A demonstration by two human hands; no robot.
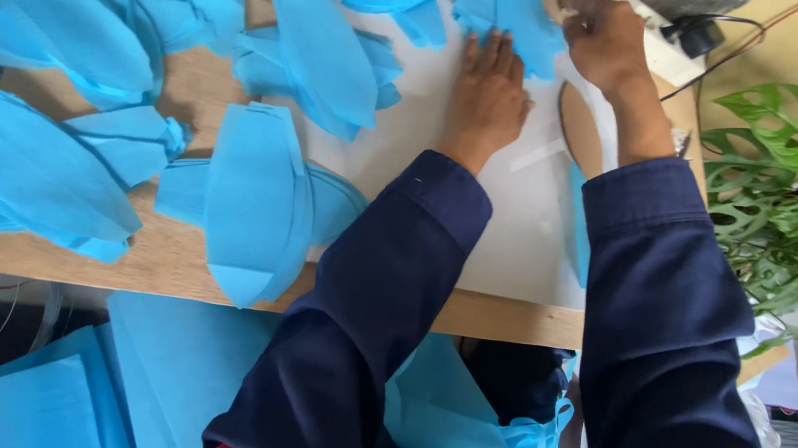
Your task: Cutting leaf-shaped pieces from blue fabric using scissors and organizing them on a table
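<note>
My left hand lies flat, fingers together, pressing a blue paper piece onto a white sheet at the far side of the wooden table. My right hand is closed at the upper right edge of that same blue piece; what it pinches is hidden. A brown cardboard petal template lies just right of my left wrist. Both arms wear dark navy sleeves.
Several large blue paper petals are spread over the table's left and middle. More blue paper is stacked below the table's near edge. Green leafy plants stand at the right. A black plug and cable lie at the top right.
</note>
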